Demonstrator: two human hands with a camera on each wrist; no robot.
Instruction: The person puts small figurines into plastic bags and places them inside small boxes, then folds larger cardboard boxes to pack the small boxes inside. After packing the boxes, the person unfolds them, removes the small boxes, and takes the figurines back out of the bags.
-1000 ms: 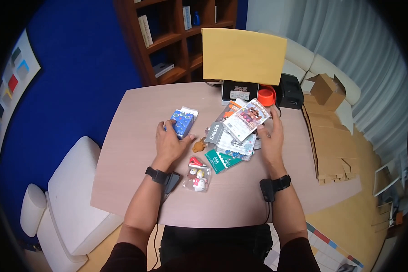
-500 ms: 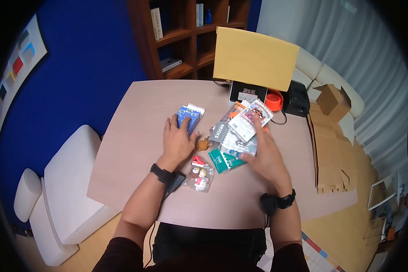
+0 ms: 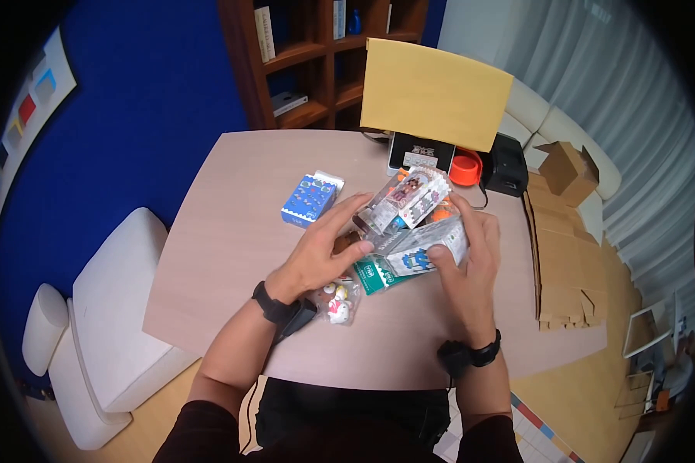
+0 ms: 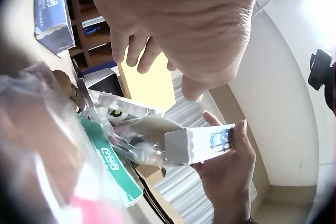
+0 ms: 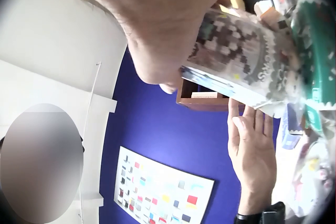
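My right hand [image 3: 475,266] grips a small white-and-grey brick box [image 3: 425,255] by its right end, thumb on the near side. The box stands tilted over the pile; its white end [image 4: 202,145] with a blue picture shows in the left wrist view. My left hand [image 3: 316,258] reaches to the pile's left side, its fingers [image 5: 253,119] extended at the edge of the held box in the right wrist view. Another printed box [image 3: 413,193] leans behind. A green packet [image 3: 374,278] lies beneath. The clear bag of small figures [image 3: 338,301] is partly behind my left wrist.
A blue box [image 3: 309,199] with a white flap stands left of the pile. Behind are a red round object [image 3: 465,168], a black device [image 3: 506,166] and a large yellow sheet [image 3: 438,92]. Flattened cardboard [image 3: 567,262] lies along the table's right side.
My left hand has left the blue box and moved right to the pile. My right hand has taken hold of the brick box and tilted it up. The upper printed box has shifted.
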